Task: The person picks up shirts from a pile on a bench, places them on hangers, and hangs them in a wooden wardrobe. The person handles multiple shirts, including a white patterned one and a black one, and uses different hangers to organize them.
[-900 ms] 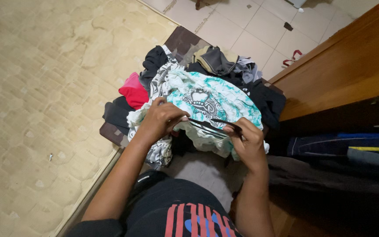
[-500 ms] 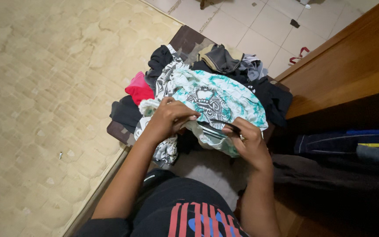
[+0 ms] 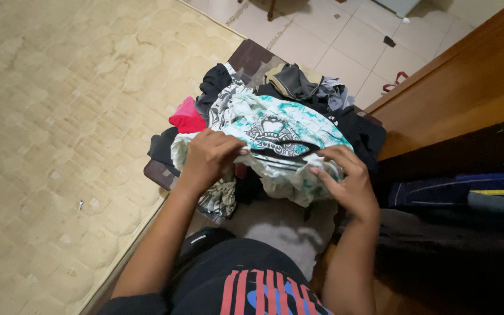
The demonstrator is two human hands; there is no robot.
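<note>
Beige quilted mattress (image 3: 59,116) fills the left; wooden wardrobe (image 3: 468,87) stands on the right with dark folded clothes on its lower shelf (image 3: 468,198). Between them, at the mattress's near-right corner, sits a heap of mixed clothes (image 3: 298,87): black, grey and olive pieces, plus 1 red garment (image 3: 186,119) at the heap's left edge.

On top of the heap lies the white-and-teal tie-dye T-shirt with a black-and-white print (image 3: 275,131), with its black neckline facing the person.

Step, as I read it: gathering the shirt at the collar, early in folding or sorting.

Left hand (image 3: 208,157): grip closed, bunching the shirt's left collar side. Right hand (image 3: 345,178): fingers (image 3: 328,153) pinching the right end of the neckline, grip closed on fabric.

Next move needs both grips kept tight and level so the shirt lifts free without dragging the patterned garment (image 3: 217,198) under it.
</note>
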